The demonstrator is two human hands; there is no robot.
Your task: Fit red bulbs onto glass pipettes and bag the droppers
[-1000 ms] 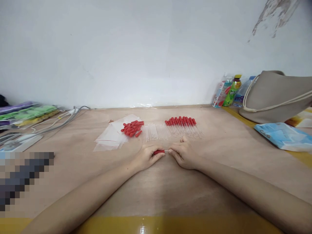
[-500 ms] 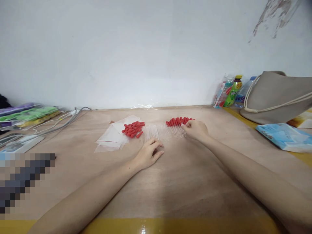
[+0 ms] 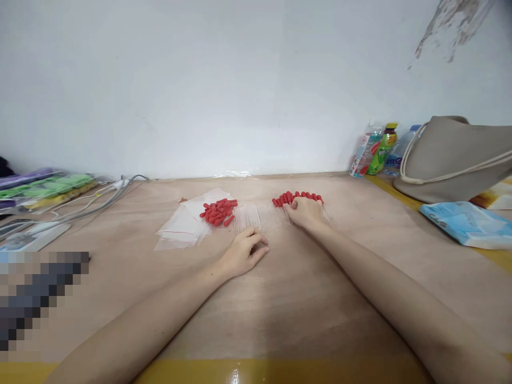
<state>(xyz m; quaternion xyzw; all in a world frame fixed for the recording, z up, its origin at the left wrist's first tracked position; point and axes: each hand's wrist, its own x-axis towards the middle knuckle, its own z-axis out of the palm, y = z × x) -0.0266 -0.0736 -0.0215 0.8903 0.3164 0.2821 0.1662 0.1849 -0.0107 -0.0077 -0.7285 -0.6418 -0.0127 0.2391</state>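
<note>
My right hand [image 3: 306,212] is over a row of droppers with red rubber bulbs [image 3: 287,198] and thin clear tubes. Its thumb and forefinger are pinched together at the row; whatever they may hold is hidden. My left hand [image 3: 245,252] rests on the tabletop with loosely curled fingers, thumb apart, and nothing in it. Just beyond it lie several loose clear tubes [image 3: 248,216] side by side. A heap of loose red bulbs [image 3: 217,212] sits left of the tubes, partly on clear zip bags [image 3: 184,229].
Bottles [image 3: 383,149] stand at the back right by the wall, beside a grey bag [image 3: 460,154] and a blue packet [image 3: 466,224]. Cables [image 3: 108,200], a power strip [image 3: 40,234] and wrapped green and purple items [image 3: 48,186] lie at the left.
My right hand has moved left along the row, uncovering the droppers at its right end and covering some in the middle. The left hand has stayed in place.
</note>
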